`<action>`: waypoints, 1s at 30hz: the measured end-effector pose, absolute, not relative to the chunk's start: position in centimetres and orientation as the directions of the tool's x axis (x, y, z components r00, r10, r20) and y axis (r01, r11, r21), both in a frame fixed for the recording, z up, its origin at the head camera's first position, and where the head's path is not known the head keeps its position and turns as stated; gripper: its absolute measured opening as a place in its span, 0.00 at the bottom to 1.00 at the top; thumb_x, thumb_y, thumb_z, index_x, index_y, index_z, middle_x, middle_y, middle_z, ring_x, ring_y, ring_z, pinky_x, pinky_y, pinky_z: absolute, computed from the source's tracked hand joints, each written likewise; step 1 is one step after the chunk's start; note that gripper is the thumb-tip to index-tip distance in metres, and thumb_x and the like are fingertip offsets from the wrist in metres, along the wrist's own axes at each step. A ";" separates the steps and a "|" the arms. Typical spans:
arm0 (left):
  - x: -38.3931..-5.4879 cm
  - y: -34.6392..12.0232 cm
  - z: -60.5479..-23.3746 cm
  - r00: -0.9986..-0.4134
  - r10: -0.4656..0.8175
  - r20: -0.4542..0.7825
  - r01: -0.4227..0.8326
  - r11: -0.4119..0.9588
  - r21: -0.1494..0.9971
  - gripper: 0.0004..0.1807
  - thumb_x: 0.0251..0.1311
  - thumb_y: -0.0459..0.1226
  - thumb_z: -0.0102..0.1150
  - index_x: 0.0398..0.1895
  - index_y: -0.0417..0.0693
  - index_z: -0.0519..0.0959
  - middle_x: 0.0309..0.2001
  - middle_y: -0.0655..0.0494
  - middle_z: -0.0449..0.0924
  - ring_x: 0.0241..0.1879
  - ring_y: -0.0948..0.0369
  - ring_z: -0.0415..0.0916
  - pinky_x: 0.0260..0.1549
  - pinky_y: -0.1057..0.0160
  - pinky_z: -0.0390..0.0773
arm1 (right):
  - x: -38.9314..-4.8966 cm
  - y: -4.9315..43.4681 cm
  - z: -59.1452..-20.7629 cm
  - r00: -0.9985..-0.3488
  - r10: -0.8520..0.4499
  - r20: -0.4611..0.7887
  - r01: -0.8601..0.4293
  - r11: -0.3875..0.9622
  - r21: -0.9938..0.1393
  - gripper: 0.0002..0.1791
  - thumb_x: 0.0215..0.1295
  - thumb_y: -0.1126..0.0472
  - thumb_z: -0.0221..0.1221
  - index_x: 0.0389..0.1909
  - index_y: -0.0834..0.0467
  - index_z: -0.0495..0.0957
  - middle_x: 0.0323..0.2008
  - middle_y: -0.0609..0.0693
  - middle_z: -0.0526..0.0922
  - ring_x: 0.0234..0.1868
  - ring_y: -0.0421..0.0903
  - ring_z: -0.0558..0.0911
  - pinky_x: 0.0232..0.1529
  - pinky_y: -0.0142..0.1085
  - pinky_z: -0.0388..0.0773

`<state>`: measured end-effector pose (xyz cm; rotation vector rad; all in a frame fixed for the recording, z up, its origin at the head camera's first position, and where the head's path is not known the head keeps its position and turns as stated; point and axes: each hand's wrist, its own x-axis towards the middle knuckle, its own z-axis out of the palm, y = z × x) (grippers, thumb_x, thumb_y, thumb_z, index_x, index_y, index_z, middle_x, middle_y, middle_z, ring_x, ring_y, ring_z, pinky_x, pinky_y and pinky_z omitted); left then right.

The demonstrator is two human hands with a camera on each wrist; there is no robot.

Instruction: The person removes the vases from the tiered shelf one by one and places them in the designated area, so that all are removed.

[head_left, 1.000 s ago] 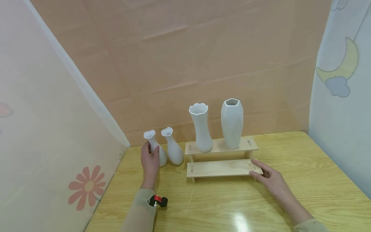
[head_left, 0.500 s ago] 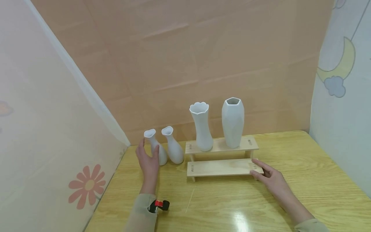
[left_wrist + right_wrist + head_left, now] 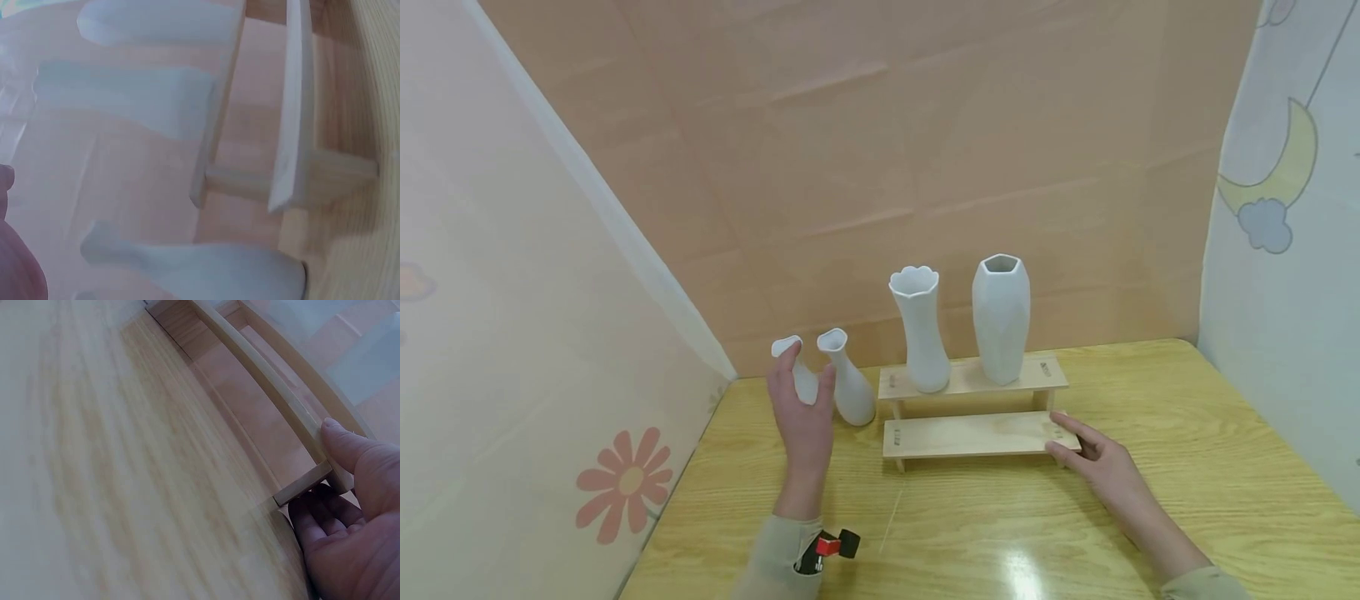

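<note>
My left hand (image 3: 803,421) is raised in front of the leftmost small white vase (image 3: 806,385), its fingers spread and apart, holding nothing. It hides much of that vase; whether a fingertip touches it I cannot tell. A matching narrow-necked vase (image 3: 853,393) stands just right of it. My right hand (image 3: 1108,475) grips the right end of a two-step wooden stand (image 3: 977,435), thumb on the lower board and fingers curled beneath, as the right wrist view shows. On the upper board stand a scalloped-rim vase (image 3: 922,342) and a taller faceted vase (image 3: 1002,321).
All of this stands on a wood-grain table (image 3: 955,525). A plain pinkish backdrop (image 3: 880,167) rises behind it. Patterned cloth walls flank both sides, a flower (image 3: 628,482) on the left one and a moon (image 3: 1288,158) on the right.
My left hand has let go of the leftmost small vase and moved slightly right and up in front of it, fingers spread. The right hand and the stand have not moved.
</note>
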<state>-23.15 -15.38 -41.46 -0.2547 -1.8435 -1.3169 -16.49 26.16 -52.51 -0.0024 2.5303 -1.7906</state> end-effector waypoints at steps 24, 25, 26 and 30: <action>-24.7 -6.0 -38.3 -0.793 -0.030 0.608 0.561 0.351 0.749 0.41 0.75 0.47 0.72 0.85 0.47 0.65 0.77 0.50 0.69 0.78 0.52 0.65 0.77 0.43 0.67 | -16.5 26.0 -52.6 -0.999 -0.022 -0.046 0.037 0.309 -0.950 0.43 0.80 0.41 0.65 0.88 0.51 0.61 0.88 0.62 0.52 0.82 0.70 0.59 0.75 0.71 0.61; -24.9 -5.8 -38.3 -0.802 -0.028 0.597 0.551 0.351 0.757 0.42 0.75 0.46 0.72 0.85 0.48 0.65 0.77 0.49 0.69 0.78 0.52 0.66 0.77 0.43 0.67 | -16.5 25.9 -52.6 -0.999 -0.018 -0.047 0.039 0.312 -0.949 0.43 0.80 0.41 0.65 0.88 0.51 0.61 0.87 0.62 0.55 0.80 0.69 0.63 0.75 0.71 0.62; -25.1 -5.5 -38.3 -0.809 -0.027 0.587 0.543 0.350 0.764 0.42 0.75 0.46 0.72 0.85 0.48 0.65 0.77 0.49 0.69 0.77 0.52 0.66 0.77 0.43 0.68 | -16.5 25.9 -52.7 -0.999 -0.016 -0.045 0.038 0.315 -0.948 0.43 0.81 0.41 0.64 0.88 0.51 0.61 0.86 0.62 0.55 0.79 0.67 0.65 0.75 0.70 0.64; -25.7 -4.7 -38.1 -0.820 -0.048 0.571 0.524 0.340 0.781 0.42 0.74 0.44 0.73 0.86 0.49 0.64 0.75 0.47 0.71 0.75 0.50 0.68 0.75 0.44 0.71 | -16.5 25.8 -52.6 -0.999 -0.016 -0.040 0.033 0.320 -0.947 0.43 0.81 0.41 0.64 0.88 0.51 0.61 0.86 0.62 0.56 0.78 0.66 0.65 0.75 0.69 0.65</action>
